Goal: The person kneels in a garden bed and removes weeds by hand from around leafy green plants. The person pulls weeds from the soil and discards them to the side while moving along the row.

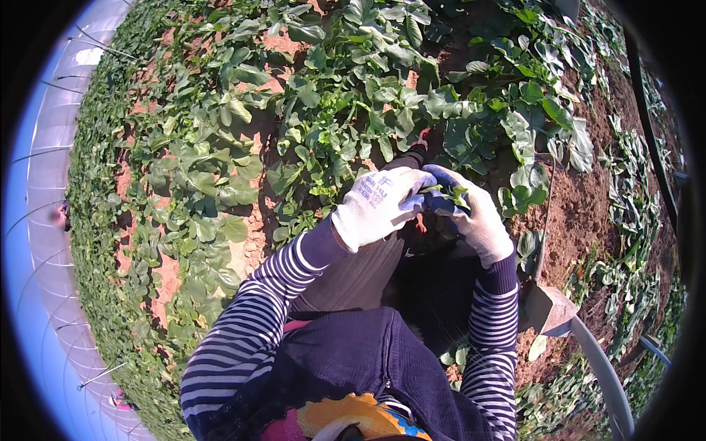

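My left hand (379,204), in a white glove with blue-coated fingertips, is closed in front of my lap. Facing it, my right hand (476,220) wears a matching glove, its fingers bent inward. Between the two hands a few small green leaves (458,195) show, pinched at the fingertips. Their stems and lower ends are hidden by the fingers. Just beyond the hands grow broad-leaved green plants (390,121), apart from the gloves.
Rows of leafy plants (202,184) stand in reddish soil (165,279) to the left. At right are a pale angular piece (550,310) with a curved grey bar (599,367), a dark pole or hose (647,125) and wilted leaves (632,198). Plastic sheeting (55,184) lines the far left.
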The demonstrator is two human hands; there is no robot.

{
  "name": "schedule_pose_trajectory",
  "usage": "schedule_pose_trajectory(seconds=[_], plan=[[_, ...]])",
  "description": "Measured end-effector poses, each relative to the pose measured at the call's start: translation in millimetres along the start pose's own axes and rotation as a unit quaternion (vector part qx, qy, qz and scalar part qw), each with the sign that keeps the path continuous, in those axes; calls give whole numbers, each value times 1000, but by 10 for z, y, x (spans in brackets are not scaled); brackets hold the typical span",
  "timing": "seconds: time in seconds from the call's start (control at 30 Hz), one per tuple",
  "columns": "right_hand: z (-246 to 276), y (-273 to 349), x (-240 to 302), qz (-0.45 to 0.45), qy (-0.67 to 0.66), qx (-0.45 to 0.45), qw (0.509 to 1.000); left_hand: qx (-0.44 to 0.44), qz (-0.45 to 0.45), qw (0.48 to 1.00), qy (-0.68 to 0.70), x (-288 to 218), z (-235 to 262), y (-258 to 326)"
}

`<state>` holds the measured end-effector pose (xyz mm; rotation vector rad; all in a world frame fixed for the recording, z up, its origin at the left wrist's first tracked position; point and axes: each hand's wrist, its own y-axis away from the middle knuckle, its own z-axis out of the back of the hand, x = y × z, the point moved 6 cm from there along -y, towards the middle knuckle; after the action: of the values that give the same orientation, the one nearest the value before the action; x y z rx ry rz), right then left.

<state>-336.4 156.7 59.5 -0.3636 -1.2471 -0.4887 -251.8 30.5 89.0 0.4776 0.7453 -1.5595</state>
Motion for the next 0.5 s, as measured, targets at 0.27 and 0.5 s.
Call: schedule_pose_trajectory(seconds=[0.27,0.5], plan=[[416,118,-314,-156,-159,-241,945,-92,258,951,-144,1752,319,93],[336,84,-260,-131,-143,-235,953,107,300,905,-281,2581,-53,-304]])
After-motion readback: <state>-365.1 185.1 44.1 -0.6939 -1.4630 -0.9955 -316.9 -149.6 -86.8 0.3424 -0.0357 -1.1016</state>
